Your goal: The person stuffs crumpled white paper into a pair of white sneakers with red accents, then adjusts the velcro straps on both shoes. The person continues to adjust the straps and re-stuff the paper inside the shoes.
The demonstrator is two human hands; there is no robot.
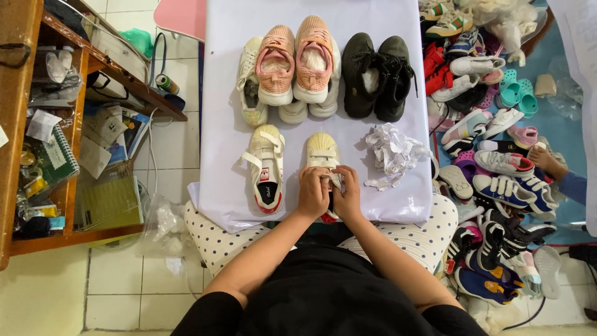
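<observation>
My one head camera looks steeply down from close above the white-covered desk (236, 25), my lap at bottom.

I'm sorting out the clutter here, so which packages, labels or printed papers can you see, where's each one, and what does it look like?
Can: floor left of the table, small cylinder, green and red.
Notebook: left shelf, green spiral-bound cover.
Booklets: shelf edge, flat printed papers, white and blue.
Insole label: inside the white shoe beside the left hand, small red patch.

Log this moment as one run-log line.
left hand: on white strap shoe | right hand: on same shoe | its mate: beside, untouched | crumpled paper: right of shoe
</observation>
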